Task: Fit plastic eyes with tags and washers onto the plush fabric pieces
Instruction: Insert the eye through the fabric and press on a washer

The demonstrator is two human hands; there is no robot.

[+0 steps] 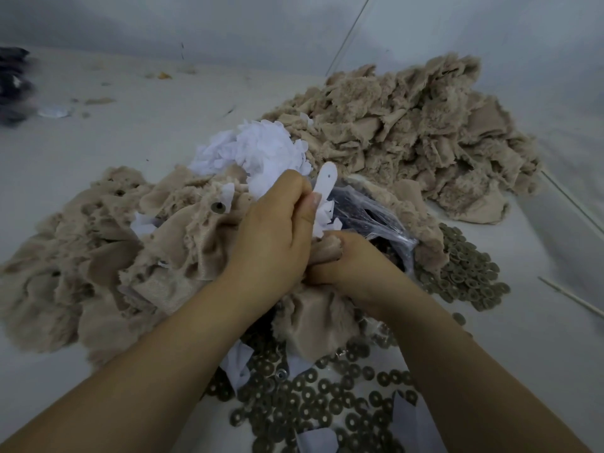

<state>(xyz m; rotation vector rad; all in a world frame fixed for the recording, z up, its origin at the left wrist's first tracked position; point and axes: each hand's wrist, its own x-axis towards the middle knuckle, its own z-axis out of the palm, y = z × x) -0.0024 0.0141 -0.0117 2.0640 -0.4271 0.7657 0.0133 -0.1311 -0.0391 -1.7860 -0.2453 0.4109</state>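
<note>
My left hand (274, 230) pinches a white tag (323, 183) with a small hole near its top, held upright between thumb and fingers. Just below it, my right hand (353, 259) grips a beige plush fabric piece (313, 308) that hangs down between my wrists. A clear plastic bag of dark plastic eyes (362, 214) lies right behind my hands. Flat round washers (313, 403) are scattered under my forearms, and more washers (464, 269) are heaped at the right. A heap of white tags (261, 148) sits behind my left hand.
A large pile of beige plush pieces (418, 125) fills the back right. Another pile with washers fitted to it (108, 243) spreads at the left. Thin sticks (572, 295) lie at the right. Dark cloth (13, 83) sits at the far left on the pale table (130, 125).
</note>
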